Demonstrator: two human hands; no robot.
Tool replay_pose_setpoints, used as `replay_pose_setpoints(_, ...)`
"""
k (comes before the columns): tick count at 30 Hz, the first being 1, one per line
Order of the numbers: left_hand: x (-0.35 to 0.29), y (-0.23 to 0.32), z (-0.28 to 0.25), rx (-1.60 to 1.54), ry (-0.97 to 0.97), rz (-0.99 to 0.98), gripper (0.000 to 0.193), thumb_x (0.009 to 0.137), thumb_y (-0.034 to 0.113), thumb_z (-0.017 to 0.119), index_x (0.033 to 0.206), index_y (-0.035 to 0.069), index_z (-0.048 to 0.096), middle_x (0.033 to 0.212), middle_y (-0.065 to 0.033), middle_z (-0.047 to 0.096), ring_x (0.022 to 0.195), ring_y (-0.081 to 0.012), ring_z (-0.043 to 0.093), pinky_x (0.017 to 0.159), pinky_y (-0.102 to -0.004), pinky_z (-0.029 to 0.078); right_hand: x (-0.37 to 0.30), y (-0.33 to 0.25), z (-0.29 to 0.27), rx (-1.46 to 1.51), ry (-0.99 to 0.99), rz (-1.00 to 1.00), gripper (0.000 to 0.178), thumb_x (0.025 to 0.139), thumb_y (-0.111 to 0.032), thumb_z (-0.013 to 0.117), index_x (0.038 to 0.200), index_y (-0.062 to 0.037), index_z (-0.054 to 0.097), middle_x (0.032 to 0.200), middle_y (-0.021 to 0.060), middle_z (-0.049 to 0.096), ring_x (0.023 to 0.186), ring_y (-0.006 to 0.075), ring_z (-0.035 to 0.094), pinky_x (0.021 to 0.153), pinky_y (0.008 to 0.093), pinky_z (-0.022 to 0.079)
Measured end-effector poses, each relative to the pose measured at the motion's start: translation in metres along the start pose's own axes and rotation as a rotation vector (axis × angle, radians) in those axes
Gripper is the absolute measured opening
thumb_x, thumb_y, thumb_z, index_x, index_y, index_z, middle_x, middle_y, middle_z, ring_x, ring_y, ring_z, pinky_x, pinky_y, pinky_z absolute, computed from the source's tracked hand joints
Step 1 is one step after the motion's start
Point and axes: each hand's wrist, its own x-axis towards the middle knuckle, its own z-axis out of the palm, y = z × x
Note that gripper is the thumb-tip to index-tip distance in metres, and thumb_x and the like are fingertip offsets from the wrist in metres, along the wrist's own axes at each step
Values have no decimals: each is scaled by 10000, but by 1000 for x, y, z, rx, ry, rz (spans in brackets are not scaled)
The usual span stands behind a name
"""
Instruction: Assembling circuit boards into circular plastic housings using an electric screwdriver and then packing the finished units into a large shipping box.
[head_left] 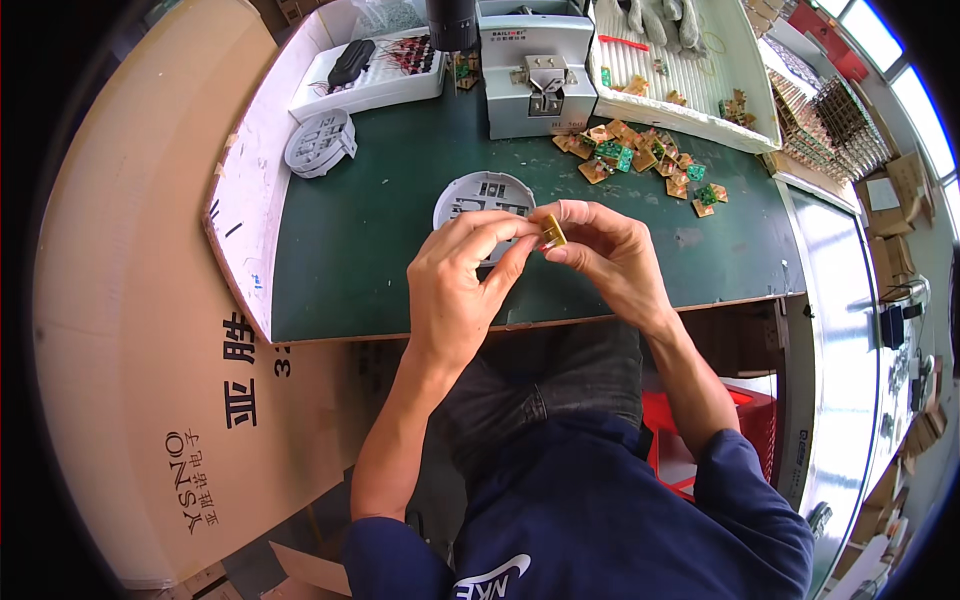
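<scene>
Between my two hands, above the front of the green table, is a small tan circuit board (553, 233) with something red at its lower edge. My right hand (605, 245) pinches the board between thumb and forefinger. The fingertips of my left hand (465, 260) are closed at the board's left side; what they pinch is too small to make out. Just behind my left hand a round grey plastic housing (485, 190) with slots lies on the table, partly hidden by the fingers. Another grey housing (320, 143) stands at the back left.
Loose circuit boards (640, 150) lie heaped at the back right of the green table (360, 250). Behind stands a grey machine (540, 70), beside a white foam tray (690, 115) with gloves. At the back left, a foam block (400, 95) carries red-and-black parts. A large cardboard box (150, 300) borders the left.
</scene>
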Motion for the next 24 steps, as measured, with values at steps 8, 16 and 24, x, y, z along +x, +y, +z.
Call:
replay_pose_setpoints(8, -9, -24, -10, 104, 41, -94, 663, 775, 315, 869, 1301, 19, 595, 1315, -179, 596, 1252, -358, 538, 1041, -442, 456, 38, -14, -1, -680, -2, -133, 382, 866, -27, 735, 1245, -32, 687, 1045, 98, 674, 967, 160, 654, 863, 310, 520)
replay_pose_setpoints(16, -4, -53, 5, 170, -181, -128, 951, 734, 444, 880, 1416, -69, 462, 1451, -288, 448, 1330, -448, 451, 1104, -493, 416, 84, 8, 1, -1112, -26, -353, 313, 838, -114, 768, 1125, -10, 702, 970, 147, 701, 887, 305, 685, 823, 401, 546)
replay_pose_setpoints(24, -4, -45, 11, 242, -86, -173, 879, 707, 444, 894, 1370, -27, 563, 1450, -261, 488, 1280, -419, 512, 1065, -477, 454, 92, 10, 5, -1198, -128, -271, 312, 821, -83, 763, 1109, 18, 699, 1004, 188, 700, 902, 367, 687, 815, 421, 550)
